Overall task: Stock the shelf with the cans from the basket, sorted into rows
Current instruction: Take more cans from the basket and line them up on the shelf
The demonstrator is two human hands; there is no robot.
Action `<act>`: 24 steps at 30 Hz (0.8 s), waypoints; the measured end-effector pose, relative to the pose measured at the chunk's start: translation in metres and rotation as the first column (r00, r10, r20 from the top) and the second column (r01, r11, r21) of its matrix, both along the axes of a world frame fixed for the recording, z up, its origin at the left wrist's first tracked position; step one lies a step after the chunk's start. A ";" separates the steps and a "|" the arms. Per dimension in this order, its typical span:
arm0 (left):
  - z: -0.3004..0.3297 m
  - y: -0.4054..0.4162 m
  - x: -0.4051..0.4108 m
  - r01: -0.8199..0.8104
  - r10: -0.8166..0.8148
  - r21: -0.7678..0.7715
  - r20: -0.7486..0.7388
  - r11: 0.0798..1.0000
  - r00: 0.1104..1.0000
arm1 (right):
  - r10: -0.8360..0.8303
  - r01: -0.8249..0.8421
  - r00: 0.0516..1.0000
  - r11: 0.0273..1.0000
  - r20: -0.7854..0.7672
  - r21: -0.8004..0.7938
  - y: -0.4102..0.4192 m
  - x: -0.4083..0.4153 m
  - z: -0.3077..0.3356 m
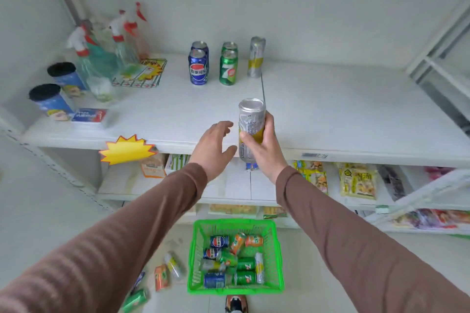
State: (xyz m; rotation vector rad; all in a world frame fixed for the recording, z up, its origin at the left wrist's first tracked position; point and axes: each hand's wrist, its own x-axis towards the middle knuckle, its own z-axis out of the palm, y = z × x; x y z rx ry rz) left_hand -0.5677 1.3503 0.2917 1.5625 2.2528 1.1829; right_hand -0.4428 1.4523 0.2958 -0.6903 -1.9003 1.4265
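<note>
One tall silver can (250,129) sits upright in my right hand (264,146), wrapped round its lower half over the shelf (343,109) edge — stiff, slick, likely heavy if full. My left hand (216,146) hovers relaxed beside it, holding nothing.

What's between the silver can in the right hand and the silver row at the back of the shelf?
Nothing visible. The right hand holds the silver can above the shelf front; bare shelf runs back to the standing silver can. The green cans stand left of that line.
</note>
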 end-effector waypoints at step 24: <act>0.000 0.093 -0.086 -0.079 0.075 -0.129 -0.034 0.989 0.997 | -0.117 0.037 0.993 0.489 -0.024 -0.871 0.165 -0.083 0.006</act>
